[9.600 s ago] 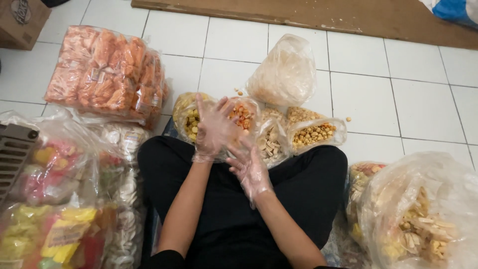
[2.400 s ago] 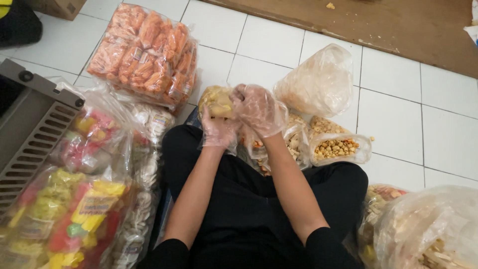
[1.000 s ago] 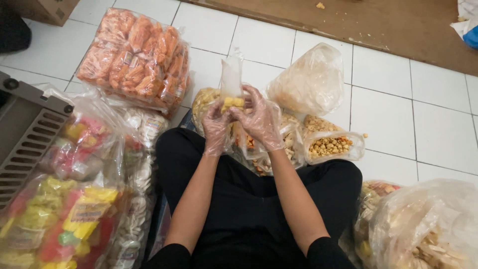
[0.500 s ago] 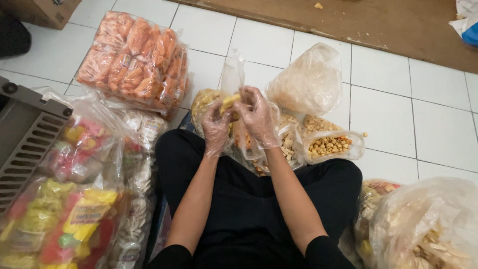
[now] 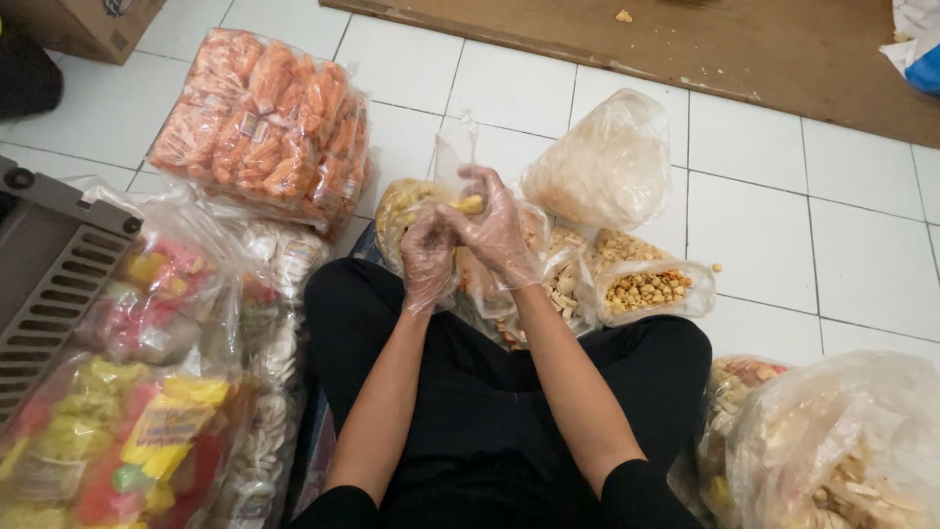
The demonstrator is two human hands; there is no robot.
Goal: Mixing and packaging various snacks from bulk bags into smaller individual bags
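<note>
- The person sits cross-legged on the white tiled floor (image 5: 764, 216) in black trousers (image 5: 470, 411); the knees and both forearms fill the near part of the view, and the body is cut off by the bottom edge.
- The left hand (image 5: 426, 257), in a thin clear glove, has its fingers curled shut around the lower part of a small clear plastic bag (image 5: 452, 162); how much of the bag lies inside the fist is hidden.
- The right hand (image 5: 494, 230), gloved likewise, has its fingers partly bent, the tips pinching at the bag's neck beside a yellow snack piece (image 5: 470, 205) that touches them.
- The bag's empty top stands upright just above both sets of fingers; what fills its bottom is hard to make out.
- Just under and beyond the fingers lie open bags of snacks, mostly covered by the hands: one of pale sticks (image 5: 563, 279) and one of round golden nuts (image 5: 648, 290) to the right of the right fingers.
- Left of the left fingers, a sack of colourful packets (image 5: 127, 392) and a grey slatted crate (image 5: 49, 274), both cut off by the edge.
- Beyond the fingers, a large pack of orange snacks (image 5: 259, 122) to the left and a knotted clear bag of pale crackers (image 5: 607, 162) to the right.
- Near right, a big bag of chips (image 5: 842, 441), partly out of view.
</note>
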